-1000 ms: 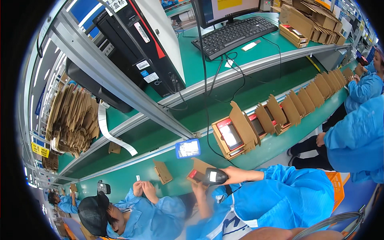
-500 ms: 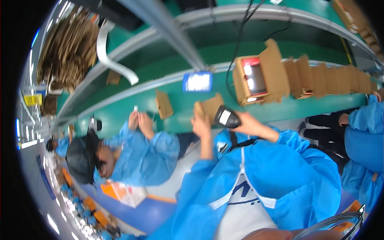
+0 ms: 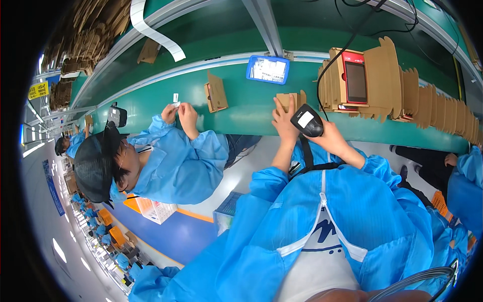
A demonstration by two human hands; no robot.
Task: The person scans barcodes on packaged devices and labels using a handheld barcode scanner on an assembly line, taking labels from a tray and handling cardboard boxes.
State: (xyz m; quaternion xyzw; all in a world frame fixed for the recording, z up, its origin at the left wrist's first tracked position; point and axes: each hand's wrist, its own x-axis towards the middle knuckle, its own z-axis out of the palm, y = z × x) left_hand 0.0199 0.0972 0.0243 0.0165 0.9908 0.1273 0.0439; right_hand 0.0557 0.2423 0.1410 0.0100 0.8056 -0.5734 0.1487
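A small brown cardboard box (image 3: pixel 290 102) sits in my left hand (image 3: pixel 285 123), whose fingers wrap its side at the bench edge. My right hand (image 3: pixel 331 138) grips a black handheld barcode scanner (image 3: pixel 307 121) with a white label on top. The scanner's head is close beside the box and covers part of it. Right of my hands, an upright carton (image 3: pixel 370 83) has its flap raised, and a red box with a dark panel (image 3: pixel 355 78) shows at its opening. Straight ahead lies a blue tray (image 3: pixel 286 74) of white labels.
Open cartons (image 3: pixel 432 103) stand in a row along the green bench (image 3: pixel 236 118) to the right. Another small carton (image 3: pixel 216 95) stands left. A co-worker in blue (image 3: pixel 176 166) holds a small label beside me. A black cable (image 3: pixel 322 70) hangs ahead. A metal post (image 3: pixel 264 25) rises behind the tray.
My view has shifted, so the bench sits higher in the picture. The box now appears closed up, its flap less raised, and the scanner remains in my right hand beside it.
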